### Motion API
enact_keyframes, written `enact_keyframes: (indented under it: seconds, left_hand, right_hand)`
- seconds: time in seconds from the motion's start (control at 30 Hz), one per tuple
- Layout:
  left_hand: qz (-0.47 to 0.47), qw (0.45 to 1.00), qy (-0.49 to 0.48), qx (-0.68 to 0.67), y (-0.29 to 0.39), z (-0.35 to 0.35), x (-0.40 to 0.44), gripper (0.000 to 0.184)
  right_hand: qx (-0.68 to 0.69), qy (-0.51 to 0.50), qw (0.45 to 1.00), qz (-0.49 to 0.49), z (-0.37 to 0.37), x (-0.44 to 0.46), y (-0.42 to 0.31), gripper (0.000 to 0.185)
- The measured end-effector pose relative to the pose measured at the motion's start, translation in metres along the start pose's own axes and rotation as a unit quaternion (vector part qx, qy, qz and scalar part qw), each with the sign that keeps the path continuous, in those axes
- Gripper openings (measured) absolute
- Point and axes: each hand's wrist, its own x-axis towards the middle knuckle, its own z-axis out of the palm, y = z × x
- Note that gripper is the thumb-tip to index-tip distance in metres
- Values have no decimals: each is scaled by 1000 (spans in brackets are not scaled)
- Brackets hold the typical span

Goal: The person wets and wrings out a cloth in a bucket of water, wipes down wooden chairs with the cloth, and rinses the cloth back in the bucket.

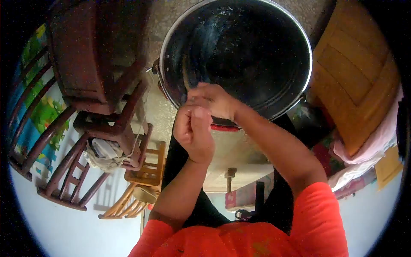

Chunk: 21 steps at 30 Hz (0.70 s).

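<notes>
A large round black basin (pixel 257 55) with a shiny metal rim stands in front of my knees, its inside dark and wet-looking. Over its near left rim my two hands meet and touch. My left hand (pixel 195 130) is closed, thumb on top, at the edge of the basin. Just above and beyond it, my right hand (pixel 214 100) has its fingers curled, slightly blurred. Anything between the fingers is hidden. A faint brownish curved streak shows inside the basin beside my right hand; I cannot tell what it is.
Dark wooden furniture (pixel 79 55) and chairs stand at the left, with a whitish cloth (pixel 104 154) on one piece. A small light wooden chair (pixel 147 165) is behind them. At the right are a brown wooden panel (pixel 351 64) and pink and white fabric (pixel 364 150).
</notes>
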Motion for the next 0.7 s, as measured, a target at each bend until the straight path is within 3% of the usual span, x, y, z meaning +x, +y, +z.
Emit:
enact_keyframes:
  seconds: [0.13, 0.2, 0.27, 0.3, 0.37, 0.47, 0.53, 0.6, 0.67, 0.7]
  left_hand:
    - [4, 1000, 3, 25, 12, 4, 8, 22]
    - [5, 999, 29, 16, 9, 6, 12, 25]
    - [-1, 995, 89, 46, 9, 7, 18, 27]
    - [-22, 994, 107, 25, 7, 5, 20, 30]
    - [-15, 994, 100, 28, 8, 2, 23, 31]
    - [-14, 993, 108, 44, 9, -3, 27, 33]
    - [-4, 988, 148, 36, 9, -10, 35, 33]
    - [0, 987, 158, 25, 10, -12, 38, 32]
    - [2, 986, 168, 11, 12, -13, 38, 32]
    - [-8, 987, 159, 6, 12, -12, 36, 32]
  right_hand:
    - [-150, -52, 984, 80, -22, -25, 12, 19]
    - [-297, -67, 936, 179, -32, -21, 5, 19]
    - [-292, -102, 927, 210, -25, 0, 2, 21]
    - [-190, -27, 968, 160, -17, 9, 2, 21]
    - [15, 76, 995, 66, -6, 35, -3, 27]
    - [205, 188, 961, 10, -36, 71, -31, 31]
    - [253, 266, 930, 26, -68, 62, -68, 19]
    - [126, 414, 901, -42, -95, 57, -67, 24]
    - [123, 373, 916, -77, -122, 33, -80, 12]
    - [-80, 388, 911, -117, -131, 21, -86, 7]
